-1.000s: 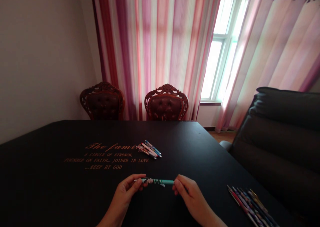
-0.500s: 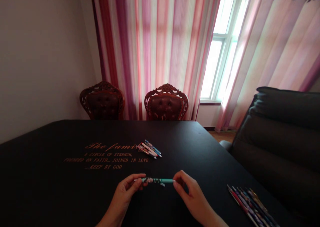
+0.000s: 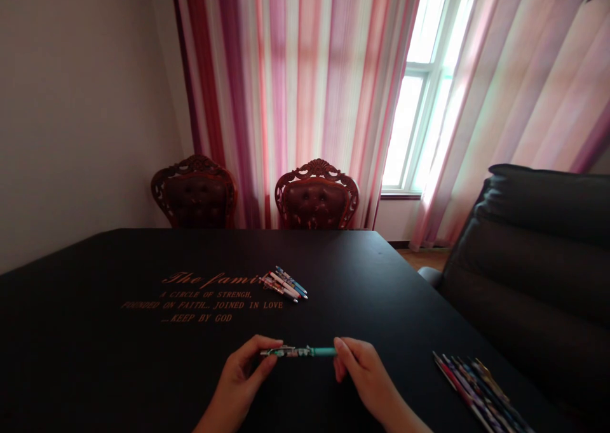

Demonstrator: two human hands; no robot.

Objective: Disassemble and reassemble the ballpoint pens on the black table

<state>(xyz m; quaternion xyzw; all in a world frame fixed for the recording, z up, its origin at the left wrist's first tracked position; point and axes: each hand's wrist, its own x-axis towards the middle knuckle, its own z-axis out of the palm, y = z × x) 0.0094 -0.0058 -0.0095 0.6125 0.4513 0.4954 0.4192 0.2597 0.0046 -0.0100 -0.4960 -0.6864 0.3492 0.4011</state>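
Observation:
A teal pen with a patterned barrel is held level above the black table, between both hands. Thumb and fingers of my left hand pinch its clip end. At the other end, my right hand grips the plain teal part, hiding the tip. Beyond the hands lies a small pile of pens, white, red and blue, partly over the table's printed lettering. Several more pens lie side by side at the lower right.
Two carved wooden chairs with dark red backs stand past the table's far edge. A black leather chair is close to the right edge. Striped curtains and a window are behind.
The teal pen has turned about its length, so its clip now shows, and sits slightly lower. The fingers of my right hand have shifted their hold on its end.

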